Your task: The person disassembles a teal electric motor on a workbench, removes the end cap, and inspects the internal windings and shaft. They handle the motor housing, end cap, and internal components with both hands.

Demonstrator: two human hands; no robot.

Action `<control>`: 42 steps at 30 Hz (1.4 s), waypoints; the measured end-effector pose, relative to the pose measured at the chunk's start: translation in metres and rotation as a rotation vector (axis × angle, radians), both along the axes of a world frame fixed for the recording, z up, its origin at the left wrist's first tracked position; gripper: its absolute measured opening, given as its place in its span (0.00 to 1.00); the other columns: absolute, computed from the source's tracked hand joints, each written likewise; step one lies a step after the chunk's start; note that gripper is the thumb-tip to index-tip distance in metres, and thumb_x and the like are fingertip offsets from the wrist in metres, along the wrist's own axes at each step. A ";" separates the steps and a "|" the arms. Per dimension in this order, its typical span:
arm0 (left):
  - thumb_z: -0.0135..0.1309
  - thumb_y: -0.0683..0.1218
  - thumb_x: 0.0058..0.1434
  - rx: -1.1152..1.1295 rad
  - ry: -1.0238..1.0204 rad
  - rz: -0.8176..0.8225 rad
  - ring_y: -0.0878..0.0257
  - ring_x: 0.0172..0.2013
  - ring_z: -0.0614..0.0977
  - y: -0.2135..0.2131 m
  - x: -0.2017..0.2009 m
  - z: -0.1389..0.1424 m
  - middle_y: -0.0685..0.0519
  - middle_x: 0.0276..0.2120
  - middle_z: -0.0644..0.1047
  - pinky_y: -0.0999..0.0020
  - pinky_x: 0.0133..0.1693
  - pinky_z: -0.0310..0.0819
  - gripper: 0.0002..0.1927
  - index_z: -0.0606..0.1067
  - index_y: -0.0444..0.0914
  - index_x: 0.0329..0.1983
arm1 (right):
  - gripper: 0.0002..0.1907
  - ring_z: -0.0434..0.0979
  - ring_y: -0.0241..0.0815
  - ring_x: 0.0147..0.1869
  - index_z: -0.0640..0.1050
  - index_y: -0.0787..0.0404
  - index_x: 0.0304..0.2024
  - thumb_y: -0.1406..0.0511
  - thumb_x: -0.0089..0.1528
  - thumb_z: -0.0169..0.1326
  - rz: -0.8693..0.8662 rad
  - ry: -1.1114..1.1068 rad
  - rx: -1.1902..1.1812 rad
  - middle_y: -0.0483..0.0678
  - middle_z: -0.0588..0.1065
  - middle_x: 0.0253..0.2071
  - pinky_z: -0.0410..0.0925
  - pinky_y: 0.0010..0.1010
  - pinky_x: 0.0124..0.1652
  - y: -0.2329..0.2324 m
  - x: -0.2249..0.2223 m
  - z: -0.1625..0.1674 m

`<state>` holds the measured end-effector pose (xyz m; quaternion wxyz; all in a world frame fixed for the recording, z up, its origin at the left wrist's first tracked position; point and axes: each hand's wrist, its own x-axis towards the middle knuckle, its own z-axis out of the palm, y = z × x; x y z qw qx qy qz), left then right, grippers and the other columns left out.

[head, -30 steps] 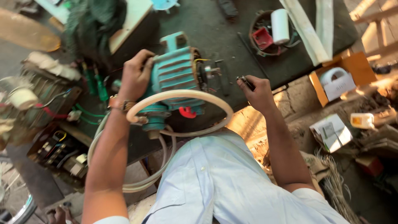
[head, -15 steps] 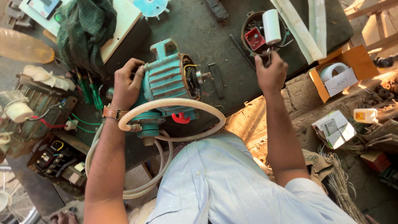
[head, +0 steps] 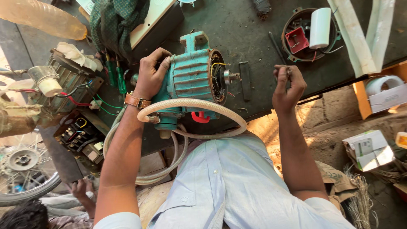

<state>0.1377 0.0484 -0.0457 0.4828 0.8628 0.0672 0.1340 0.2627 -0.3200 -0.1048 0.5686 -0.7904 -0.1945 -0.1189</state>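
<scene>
Motor: teal electric pump motor (head: 190,76) lying on its side near the front edge of the dark workbench (head: 237,25), open end with the shaft and copper windings facing the guy's right.
Left hand: left hand (head: 151,74) is wrapped over the motor's closed back end, fingers curled on the casing, brown leather watch strap on the wrist. Solid grip, basically pinning it down.
Right hand: right hand (head: 287,85) is up off the bench, well apart from the motor, closed into a loose fist pinching some small dark bit between the fingers. Too tiny to tell what it is.
Hose: clear braided hose (head: 199,106) loops right across the front of the motor, from a fitting under the left wrist and down past the bench edge. That's the main thing in the way, it crosses the lower casing.
Near the shaft: a flat dark metal bar (head: 244,75) just beside the shaft end.
Farther back: a round metal cover (head: 311,29) holding a red part and a white cylindrical capacitor (head: 320,27).
Left side: green-handled screwdrivers (head: 115,78) just behind the left hand, then another motor (head: 70,82) with rags and wires.
Back left: green patterned cloth (head: 118,19) draped over a white box.
Corner: another person's hand (head: 80,188) low down at bottom left, by a spoked wheel (head: 25,169).
</scene>
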 end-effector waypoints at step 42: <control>0.58 0.46 0.70 -0.053 0.018 0.044 0.63 0.39 0.80 0.013 0.005 -0.012 0.48 0.35 0.79 0.68 0.46 0.75 0.12 0.76 0.31 0.43 | 0.12 0.77 0.33 0.32 0.67 0.64 0.61 0.74 0.76 0.42 0.718 0.118 0.252 0.55 0.77 0.41 0.73 0.22 0.31 0.051 0.005 0.043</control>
